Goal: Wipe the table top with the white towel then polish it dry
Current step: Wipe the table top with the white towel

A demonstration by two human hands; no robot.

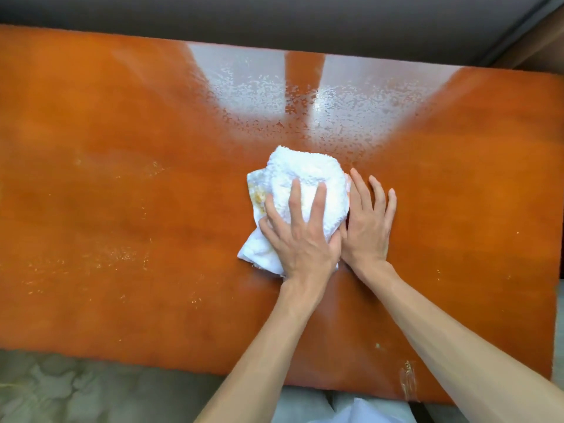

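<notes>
A crumpled white towel (308,175) with yellowish stains lies near the middle of the glossy orange-brown table top (137,184). My left hand (300,236) presses down on the towel's near part, fingers spread over it and thumb at its right edge. My right hand (369,221) lies flat on the bare table just right of the towel, fingers apart, its thumb side touching the left hand. Beyond the towel, wet droplets and streaks (335,117) cover the bright reflective patch of the table.
The table's far edge meets a dark grey wall (274,22). Its near edge (152,361) borders a mottled grey-green floor (61,389). Small specks dot the left half of the table, and a peeling scrape (407,380) marks the near right edge. White fabric (351,410) shows below.
</notes>
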